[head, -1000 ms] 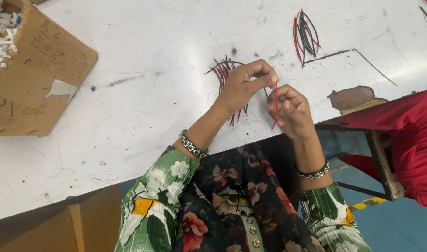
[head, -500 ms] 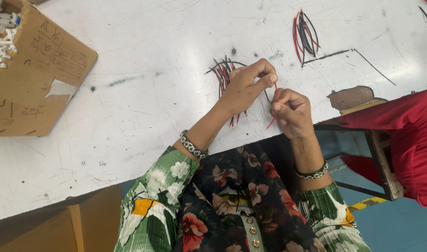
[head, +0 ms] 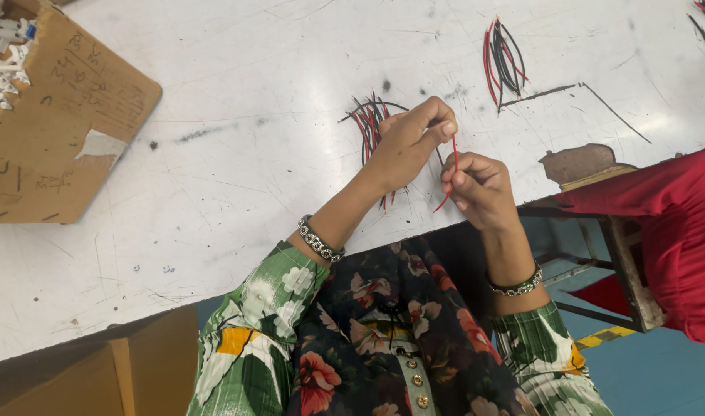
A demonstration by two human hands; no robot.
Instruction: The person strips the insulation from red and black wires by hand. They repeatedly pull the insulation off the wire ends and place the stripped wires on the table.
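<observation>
My left hand (head: 409,142) and my right hand (head: 480,189) meet over the white table's (head: 237,154) front edge. Both pinch one thin red wire (head: 450,179): the left fingertips grip its top end, the right fingers hold it lower down, and its tail curves out below the right hand. Under and behind my left hand lies a loose bundle of red and black wires (head: 368,123). Both wrists wear beaded bracelets, and green floral sleeves cover my forearms.
A second bundle of red and black wires (head: 503,62) lies further back on the right. A cardboard box (head: 60,131) with white parts sits at the left. A red cloth (head: 676,246) over a stool stands at the right, and another cardboard box (head: 98,370) is below.
The red wire now stands out more clearly between my hands, with more of it showing above my right fingers. Both hands have stayed in nearly the same place.
</observation>
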